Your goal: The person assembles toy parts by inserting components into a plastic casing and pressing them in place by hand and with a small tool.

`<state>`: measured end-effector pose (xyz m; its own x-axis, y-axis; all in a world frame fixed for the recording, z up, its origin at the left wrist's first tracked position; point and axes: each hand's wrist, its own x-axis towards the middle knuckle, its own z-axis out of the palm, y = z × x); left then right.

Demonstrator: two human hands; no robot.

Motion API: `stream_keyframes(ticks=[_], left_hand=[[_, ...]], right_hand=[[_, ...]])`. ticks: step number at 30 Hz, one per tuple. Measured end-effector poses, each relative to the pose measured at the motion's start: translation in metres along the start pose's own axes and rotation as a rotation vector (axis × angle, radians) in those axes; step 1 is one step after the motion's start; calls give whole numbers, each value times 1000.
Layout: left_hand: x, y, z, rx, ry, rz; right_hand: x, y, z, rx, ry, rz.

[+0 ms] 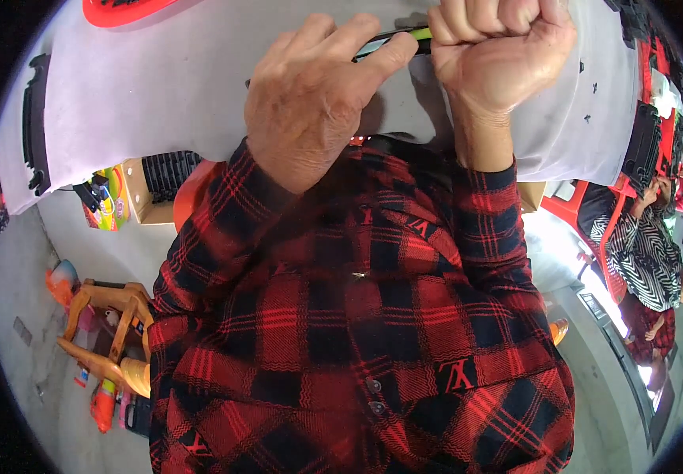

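Over the cloth-covered table (160, 95), both hands meet near the top of the view. My left hand (306, 110) has its back turned up, its fingers and thumb bent around a slim dark piece (373, 47) with a pale shiny edge. Most of that piece is hidden under the fingers. To its right, my right hand (499, 59) is closed in a fist with the wrist turned up. From the fist toward the left thumb sticks a thin tool with a yellow-green part (420, 34); its handle is hidden in the fingers, so its exact kind is unclear.
Black ridged plastic strips lie at the table's left edge (36, 126) and right edge (641, 146). A red tray (124, 14) sits at the far left. Below the table are a cardboard box (152, 209) of black parts and a wooden chair (108, 340). People sit at right, including one in a zigzag-patterned top (645, 253).
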<state>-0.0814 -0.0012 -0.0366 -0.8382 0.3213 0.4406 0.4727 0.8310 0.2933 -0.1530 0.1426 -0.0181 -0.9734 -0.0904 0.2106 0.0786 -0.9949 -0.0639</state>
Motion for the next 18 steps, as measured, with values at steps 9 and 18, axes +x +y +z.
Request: stream_keyframes(ticks=[9,18], left_hand=[[-2,-1,3,-20,34,4],[-1,0,4,-29,66,11]], right_hand=[[-1,1,-4,-31,-12,-3],[-5,-2,1,-880,72,-84]])
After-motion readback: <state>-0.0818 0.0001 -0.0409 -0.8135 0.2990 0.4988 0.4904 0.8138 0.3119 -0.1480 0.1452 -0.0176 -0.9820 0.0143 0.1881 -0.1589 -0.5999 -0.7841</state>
